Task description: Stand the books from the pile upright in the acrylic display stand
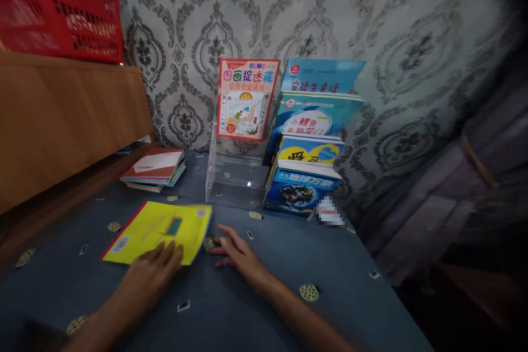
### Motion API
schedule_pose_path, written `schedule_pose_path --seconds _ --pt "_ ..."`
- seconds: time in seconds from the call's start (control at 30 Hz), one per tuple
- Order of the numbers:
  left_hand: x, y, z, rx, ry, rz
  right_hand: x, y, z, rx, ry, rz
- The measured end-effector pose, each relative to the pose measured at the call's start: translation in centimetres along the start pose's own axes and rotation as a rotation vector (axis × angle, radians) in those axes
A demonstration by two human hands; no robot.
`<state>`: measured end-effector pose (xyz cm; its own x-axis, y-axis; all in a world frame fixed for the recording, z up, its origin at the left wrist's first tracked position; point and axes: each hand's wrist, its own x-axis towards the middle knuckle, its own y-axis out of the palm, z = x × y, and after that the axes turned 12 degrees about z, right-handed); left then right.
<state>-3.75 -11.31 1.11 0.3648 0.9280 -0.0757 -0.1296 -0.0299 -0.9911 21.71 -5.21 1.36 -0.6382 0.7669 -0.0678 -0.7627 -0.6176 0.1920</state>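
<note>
A yellow book (165, 226) with a red spine edge and a barcode lies on the dark blue tablecloth, its right edge slightly raised. My left hand (159, 264) rests on the book's near side, fingers lying on the cover; its thumb is hard to make out. Just right of the book, my right hand (237, 256) is open and holds nothing, its fingers apart and pointing left. Behind them stands a clear stepped book stand (237, 179). A red-bordered picture book (248, 100) is upright on its back left tier, and several blue books (303, 190) fill its right side.
A stack of books (154, 168) lies left of the stand, near a wooden cabinet (74, 126) with a red plastic basket (86, 14) on top. Patterned wallpaper (190, 38) is behind. A grey curtain (449, 176) hangs at the right, past the table edge.
</note>
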Motion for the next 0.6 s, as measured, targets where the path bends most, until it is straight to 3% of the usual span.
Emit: schedule_pose_path --seconds 0.1,0.17,0.33,0.4,0.5,0.6 --pt "-1.6 2.6 -3.9 -0.004 0.092 -0.05 -0.3 -0.7 -0.7 0.023 -0.029 -0.054" --pt "-1.7 3.1 -6.0 -0.038 0.157 -0.081 -0.5 -1.8 -1.1 -0.043 -0.058 -0.12" --pt "1.2 1.5 -12.0 -0.225 0.32 -0.092 -2.3 -4.8 -0.8 -0.576 -0.161 -0.342" --pt "2.4 0.6 -14.7 -0.282 0.39 -0.094 -3.4 -5.4 0.2 -0.754 -0.181 -0.36" --pt "3.2 -0.6 -17.7 -0.352 0.533 -0.091 -4.6 -5.0 1.5 -0.905 -0.169 -0.229" --pt "3.6 -1.2 -17.7 -0.426 0.638 0.002 -4.7 -3.5 2.1 -0.98 -0.155 0.035"
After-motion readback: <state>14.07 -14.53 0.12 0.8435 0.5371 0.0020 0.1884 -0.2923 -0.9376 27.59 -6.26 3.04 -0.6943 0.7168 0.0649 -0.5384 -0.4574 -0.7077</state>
